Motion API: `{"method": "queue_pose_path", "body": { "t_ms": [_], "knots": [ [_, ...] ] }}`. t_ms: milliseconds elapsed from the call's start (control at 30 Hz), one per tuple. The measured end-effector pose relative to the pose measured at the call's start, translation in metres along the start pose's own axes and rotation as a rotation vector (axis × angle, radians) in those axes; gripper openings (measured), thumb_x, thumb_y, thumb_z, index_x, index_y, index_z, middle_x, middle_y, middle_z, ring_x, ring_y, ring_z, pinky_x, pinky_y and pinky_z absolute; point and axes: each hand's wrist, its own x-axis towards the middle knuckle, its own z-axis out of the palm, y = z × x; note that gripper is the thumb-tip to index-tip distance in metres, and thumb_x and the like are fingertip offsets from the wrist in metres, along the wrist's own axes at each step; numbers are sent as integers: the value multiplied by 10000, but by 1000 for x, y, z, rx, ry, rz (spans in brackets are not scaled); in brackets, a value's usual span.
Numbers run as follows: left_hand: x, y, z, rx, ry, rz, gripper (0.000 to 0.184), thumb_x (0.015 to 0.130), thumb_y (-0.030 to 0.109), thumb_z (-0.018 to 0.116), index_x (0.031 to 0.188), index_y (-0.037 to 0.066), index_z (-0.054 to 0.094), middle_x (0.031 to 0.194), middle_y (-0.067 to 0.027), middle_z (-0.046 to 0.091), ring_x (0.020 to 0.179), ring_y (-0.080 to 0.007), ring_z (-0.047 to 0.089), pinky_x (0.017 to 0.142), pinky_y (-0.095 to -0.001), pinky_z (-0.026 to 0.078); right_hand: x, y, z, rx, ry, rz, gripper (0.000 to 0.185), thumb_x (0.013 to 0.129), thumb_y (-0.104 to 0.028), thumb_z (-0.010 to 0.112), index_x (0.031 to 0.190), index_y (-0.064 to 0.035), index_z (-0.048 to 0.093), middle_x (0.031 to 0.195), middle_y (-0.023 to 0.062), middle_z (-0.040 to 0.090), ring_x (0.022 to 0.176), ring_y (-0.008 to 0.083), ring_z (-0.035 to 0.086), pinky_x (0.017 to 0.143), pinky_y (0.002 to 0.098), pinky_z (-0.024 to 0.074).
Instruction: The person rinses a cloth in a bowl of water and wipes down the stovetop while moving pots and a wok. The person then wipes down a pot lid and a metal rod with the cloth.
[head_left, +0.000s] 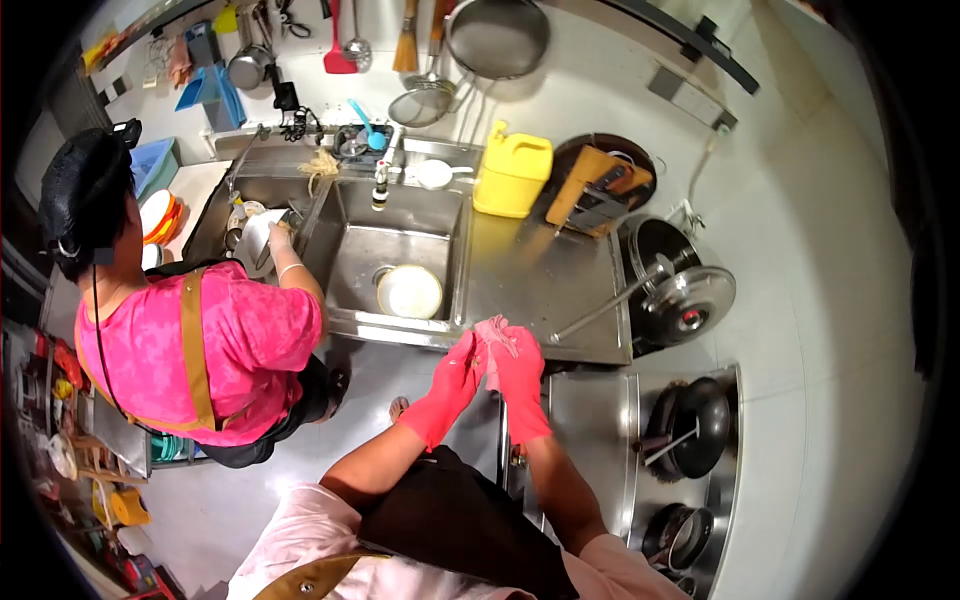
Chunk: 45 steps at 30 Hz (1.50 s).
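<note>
Both of my hands wear pink rubber gloves and meet in front of the sink counter's front edge. A crumpled pink cloth (494,338) is bunched between them. My left hand (456,378) closes on the cloth's left side. On its right side, my right hand (520,368) grips it, with some fabric sticking out above the fingers. Just beyond is the steel sink (345,240), where a round white bowl (410,292) sits in the basin near the front right corner.
At the left sink a co-worker in a pink shirt (255,340) handles a metal pan (258,240). A yellow jug (513,172), a knife block (598,190) and a lidded pot (688,300) stand to the right. Black pans (690,425) lie by the stove.
</note>
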Motion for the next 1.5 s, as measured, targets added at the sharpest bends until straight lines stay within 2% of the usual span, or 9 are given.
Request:
{"method": "queue_pose_path", "body": {
  "t_ms": [200, 300, 400, 733, 1100, 1233, 1367, 1467, 1500],
  "knots": [
    [44, 48, -7, 172, 43, 82, 436, 1033, 200, 545, 1414, -7, 498, 1350, -109, 607, 1206, -220, 606, 1027, -328, 497, 52, -19, 51, -353, -60, -251, 287, 791, -120, 746, 1045, -43, 637, 1026, 127, 645, 988, 342, 609, 871, 405, 515],
    [56, 54, -18, 170, 198, 80, 332, 1015, 87, 522, 1327, -16, 572, 1229, -104, 670, 1092, -200, 661, 929, -301, 556, 64, -18, 57, -475, -134, -381, 336, 796, -124, 737, 1099, -28, 626, 1027, 103, 661, 969, 282, 633, 851, 377, 520],
    [67, 55, -40, 143, 215, 86, 328, 999, 27, 488, 1310, -34, 573, 1233, -125, 665, 1093, -209, 661, 926, -302, 564, 83, -20, 45, 25, -402, 134, 365, 835, -133, 682, 1173, -7, 625, 1073, 81, 673, 1005, 187, 635, 870, 313, 501],
    [37, 79, -2, 57, 304, 217, 329, 963, -13, 513, 1283, -62, 570, 1231, -152, 645, 1118, -236, 650, 1023, -316, 542, 108, 5, 52, 687, -648, 521, 459, 897, -55, 637, 1349, -5, 574, 1243, 65, 651, 1108, 177, 629, 972, 318, 496],
    [-138, 94, -106, -171, 413, 468, 354, 957, -50, 501, 1307, -50, 551, 1199, -170, 641, 1134, -288, 634, 1025, -396, 543, 74, 9, 69, 792, -877, 627, 477, 922, -216, 667, 1353, -44, 558, 1252, 66, 642, 1139, 203, 613, 1009, 331, 475],
    [-250, 90, -123, -263, 560, 664, 336, 989, -19, 447, 1311, -45, 541, 1209, -171, 636, 1120, -296, 639, 1012, -401, 548, 104, 56, 63, 742, -1090, 770, 553, 907, -381, 693, 1340, -59, 573, 1146, 79, 686, 860, 228, 654, 642, 375, 538],
    [-353, 94, -175, -378, 646, 912, 387, 975, -22, 432, 1349, -62, 521, 1251, -197, 623, 1145, -331, 622, 1023, -431, 534, 102, 42, 55, 393, -696, 806, 446, 854, -418, 745, 1226, -188, 659, 970, -4, 607, 582, 102, 486, 414, 266, 305],
    [-419, 111, -222, -434, 830, 1109, 424, 937, -33, 450, 1354, -77, 517, 1288, -221, 606, 1164, -368, 607, 1020, -443, 535, 114, 54, 63, 439, -750, 918, 359, 837, -463, 736, 1132, -278, 646, 600, -66, 369, 376, 116, 295, 384, 242, 217],
    [-441, 121, -242, -460, 853, 1157, 426, 937, -29, 452, 1355, -80, 516, 1290, -224, 604, 1170, -371, 604, 1020, -445, 535, 103, 30, 64, 396, -830, 880, 439, 852, -452, 717, 1246, -287, 617, 702, -66, 466, 423, 93, 349, 390, 234, 217]
  ]
}}
